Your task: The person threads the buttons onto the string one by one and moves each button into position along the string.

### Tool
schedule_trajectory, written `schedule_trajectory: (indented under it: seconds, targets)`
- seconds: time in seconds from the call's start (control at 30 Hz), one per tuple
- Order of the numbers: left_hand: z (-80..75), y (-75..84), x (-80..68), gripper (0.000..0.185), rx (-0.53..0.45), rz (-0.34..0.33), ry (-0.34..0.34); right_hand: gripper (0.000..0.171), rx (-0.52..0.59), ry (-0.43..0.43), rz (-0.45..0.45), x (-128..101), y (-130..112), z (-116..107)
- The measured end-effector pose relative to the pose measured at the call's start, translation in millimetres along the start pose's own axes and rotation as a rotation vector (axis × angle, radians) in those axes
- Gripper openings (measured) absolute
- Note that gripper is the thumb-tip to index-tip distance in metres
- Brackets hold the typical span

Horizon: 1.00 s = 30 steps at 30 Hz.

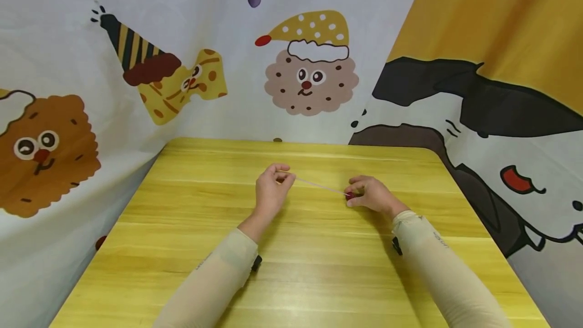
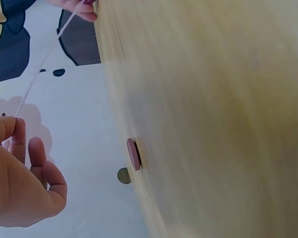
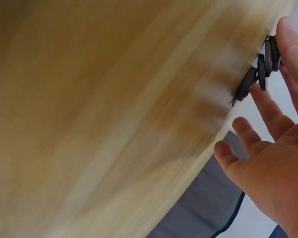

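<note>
A thin pale string (image 1: 319, 185) runs taut between my two hands above the yellow wooden table (image 1: 319, 267). My left hand (image 1: 281, 176) pinches one end of it between thumb and fingertips. In the left wrist view the string (image 2: 44, 64) leaves that hand (image 2: 12, 126) and slants up to the other hand. My right hand (image 1: 352, 196) rests on the table and pinches small dark red discs (image 1: 349, 196) at the string's other end. The right wrist view shows three such discs (image 3: 260, 74) in a row at my fingertips (image 3: 288, 44).
A small pink disc (image 2: 133, 154) lies by the table's far edge. Printed cartoon cloth (image 1: 309, 65) hangs close behind the table and along both sides. Beige sleeves (image 1: 214, 282) cover both forearms.
</note>
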State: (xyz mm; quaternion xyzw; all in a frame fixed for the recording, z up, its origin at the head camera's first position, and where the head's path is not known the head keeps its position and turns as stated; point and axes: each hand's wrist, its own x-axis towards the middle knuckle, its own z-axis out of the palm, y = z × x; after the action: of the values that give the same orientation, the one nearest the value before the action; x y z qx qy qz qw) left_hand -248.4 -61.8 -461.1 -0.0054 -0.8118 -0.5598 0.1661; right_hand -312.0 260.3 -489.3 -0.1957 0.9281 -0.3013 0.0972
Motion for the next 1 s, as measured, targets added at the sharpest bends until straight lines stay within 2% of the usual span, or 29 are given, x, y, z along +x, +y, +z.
schedule_trajectory:
  seconds: [0.37,0.53,0.63,0.7,0.8,0.87,1.0]
  targets:
    - [-3.3,1.6,-0.8,0.017,-0.033,-0.003,0.004,0.034,0.013,-0.019,0.004,-4,4,-4]
    - [-3.2,0.0,-1.4,0.018,-0.028,-0.017,-0.01,0.047,0.014,-0.047,0.027,-5,-1,-6]
    - [-2.7,-1.0,-2.2,0.018,-0.024,-0.031,-0.008,0.056,0.048,-0.029,0.034,-3,-22,-6]
    - [-2.3,-1.1,-2.6,0.018,-0.025,-0.033,-0.001,0.057,0.102,-0.001,0.009,3,-48,-1]
    - [-0.8,0.0,-2.9,0.019,-0.041,-0.039,0.005,0.053,0.216,0.022,-0.061,15,-89,13]
    - [1.2,0.9,-2.7,0.019,-0.059,-0.038,0.005,0.05,0.254,0.039,-0.099,22,-112,25]
    - [4.8,1.0,-1.8,0.019,-0.105,-0.048,0.005,0.034,0.314,0.113,-0.087,28,-133,47]
